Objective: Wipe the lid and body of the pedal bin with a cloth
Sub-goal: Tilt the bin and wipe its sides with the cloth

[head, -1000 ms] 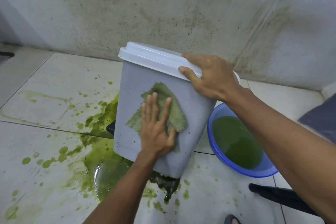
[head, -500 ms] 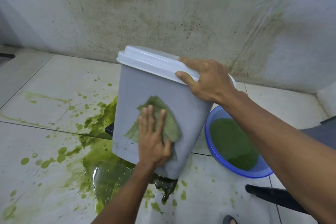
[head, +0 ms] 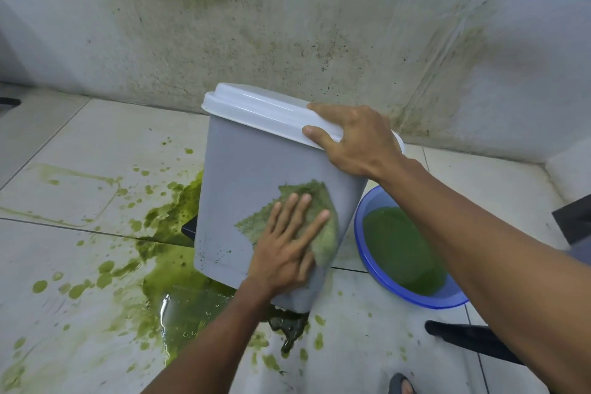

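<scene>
One basin holds green liquid; left hand presses cloth, right hand grips lid.

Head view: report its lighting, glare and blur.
Head view: light soft and even, no hard shadows; a bright glint on the green puddle; bin, cloth, left hand and right hand sharp, no smear.

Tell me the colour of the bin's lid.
The lid is white, on a grey body; the head view shows it.
</scene>
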{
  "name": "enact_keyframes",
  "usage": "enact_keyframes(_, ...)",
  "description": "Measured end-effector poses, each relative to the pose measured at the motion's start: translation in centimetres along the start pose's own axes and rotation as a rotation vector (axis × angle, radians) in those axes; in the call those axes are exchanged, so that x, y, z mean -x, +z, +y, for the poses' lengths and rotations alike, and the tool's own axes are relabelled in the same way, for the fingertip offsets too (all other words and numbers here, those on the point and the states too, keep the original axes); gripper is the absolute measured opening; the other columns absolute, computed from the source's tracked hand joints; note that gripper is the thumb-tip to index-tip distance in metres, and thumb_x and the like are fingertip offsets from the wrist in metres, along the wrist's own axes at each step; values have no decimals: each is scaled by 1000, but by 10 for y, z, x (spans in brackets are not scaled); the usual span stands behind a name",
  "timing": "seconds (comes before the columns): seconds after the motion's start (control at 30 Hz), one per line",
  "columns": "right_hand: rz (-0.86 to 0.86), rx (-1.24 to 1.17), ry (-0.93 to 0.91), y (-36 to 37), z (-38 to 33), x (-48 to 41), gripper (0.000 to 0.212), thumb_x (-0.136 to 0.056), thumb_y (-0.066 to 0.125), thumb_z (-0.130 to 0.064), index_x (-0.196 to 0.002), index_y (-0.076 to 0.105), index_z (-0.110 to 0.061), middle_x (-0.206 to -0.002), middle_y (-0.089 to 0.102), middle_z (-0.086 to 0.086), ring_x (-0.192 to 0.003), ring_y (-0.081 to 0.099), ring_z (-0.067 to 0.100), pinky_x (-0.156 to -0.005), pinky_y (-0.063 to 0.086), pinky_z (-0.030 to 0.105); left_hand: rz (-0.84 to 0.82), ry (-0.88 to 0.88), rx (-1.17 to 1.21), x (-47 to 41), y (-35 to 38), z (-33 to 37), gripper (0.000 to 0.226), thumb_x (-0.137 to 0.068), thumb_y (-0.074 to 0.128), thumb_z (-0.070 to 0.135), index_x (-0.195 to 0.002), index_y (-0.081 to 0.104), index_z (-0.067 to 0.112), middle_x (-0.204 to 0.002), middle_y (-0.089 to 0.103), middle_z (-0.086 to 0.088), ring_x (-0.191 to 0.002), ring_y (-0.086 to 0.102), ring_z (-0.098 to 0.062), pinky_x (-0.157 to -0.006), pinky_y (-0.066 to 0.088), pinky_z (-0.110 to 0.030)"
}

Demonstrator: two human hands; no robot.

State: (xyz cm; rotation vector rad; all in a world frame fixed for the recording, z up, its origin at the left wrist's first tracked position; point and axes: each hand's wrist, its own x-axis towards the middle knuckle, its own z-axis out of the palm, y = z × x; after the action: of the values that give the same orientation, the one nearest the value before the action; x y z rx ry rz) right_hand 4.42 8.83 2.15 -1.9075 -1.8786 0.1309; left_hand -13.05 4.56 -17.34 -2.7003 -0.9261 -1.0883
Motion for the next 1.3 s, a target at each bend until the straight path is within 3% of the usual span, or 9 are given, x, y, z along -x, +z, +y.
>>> enact_keyframes(0.17,14,-10,4,0,-2,1,55,-87,48,-67,-134,59,-40,-136,61,-13,-128,56,17,-105,43,45,163,-416,96,-62,-11,5,78,-88,44,31,-160,21,13,-167,8,-19,-158,-3,-34,-127,0,-53)
enact_keyframes(0.27,24,-23,-1,0,-1,2,54,-88,50,-66,-133,60,-39,-135,63,-12,-128,57,17,-105,44,45,148,-354,109,-70,-5,26,79,-87,45,31,-160,19,12,-167,8,-20,-157,0,-37,-126,4,-57)
enact_keyframes(0.43,11,-13,0,1,2,-1,54,-89,48,-68,-135,58,-40,-136,61,-14,-130,55,16,-106,43,46,-21,-92,7,20,13,25,75,-95,38,37,-164,11,25,-172,-2,-11,-158,2,-35,-127,4,-53)
enact_keyframes(0.57,14,-10,9,3,2,-2,55,-89,47,-69,-135,58,-40,-136,61,-14,-130,55,16,-107,42,47,-69,-164,17,46,9,19,81,-92,40,37,-164,6,27,-172,-5,-8,-159,-2,-31,-128,-2,-48)
enact_keyframes(0.77,30,-23,10,3,2,-1,56,-86,49,-69,-133,60,-39,-135,63,-11,-128,56,19,-104,43,46,129,-451,142,-59,-5,21,87,-79,47,29,-160,20,12,-167,6,-24,-157,0,-39,-126,1,-56)
enact_keyframes(0.87,29,-29,18,1,2,-2,53,-88,52,-67,-133,60,-40,-135,62,-12,-129,55,18,-106,42,46,122,-440,141,-52,0,28,90,-77,46,27,-160,18,9,-167,9,-25,-157,1,-39,-126,2,-56)
enact_keyframes(1.0,25,-18,19,0,4,-5,49,-91,53,-64,-134,59,-41,-137,60,-14,-132,52,16,-108,39,44,54,-429,103,31,20,36,86,-85,42,32,-164,11,20,-171,0,-15,-158,5,-39,-127,6,-55)
enact_keyframes(1.1,21,-14,21,0,5,-6,49,-91,53,-64,-134,58,-41,-138,59,-16,-133,51,14,-109,38,44,-16,-495,98,75,26,44,96,-77,43,28,-165,5,22,-172,-3,-14,-158,1,-39,-125,9,-60)
enact_keyframes(1.3,31,-11,20,1,4,-5,50,-90,53,-64,-133,59,-41,-137,60,-15,-132,53,15,-107,40,43,102,-568,181,4,15,53,104,-67,47,28,-163,10,16,-169,0,-19,-157,-1,-40,-125,4,-62)
